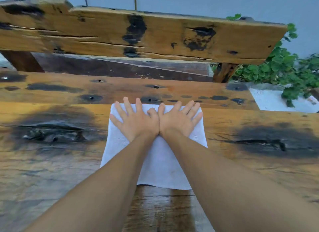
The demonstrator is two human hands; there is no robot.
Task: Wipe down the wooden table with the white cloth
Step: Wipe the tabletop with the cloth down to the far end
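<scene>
Both hands, left hand (136, 119) and right hand (177, 118), we are pressing flat, fingers spread, on the white cloth (155, 162) lying mid wooden table (51, 171); rough cracks may be snagging it.

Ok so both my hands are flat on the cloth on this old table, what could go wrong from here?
1. The wooden table has open cracks and knots on both sides; the white cloth may snag there.
2. The cloth's far edge already lies near the gap behind the table; a longer push might send it over.
3. The left hand and right hand press only the far half, so the near half may bunch when pulled back.
</scene>
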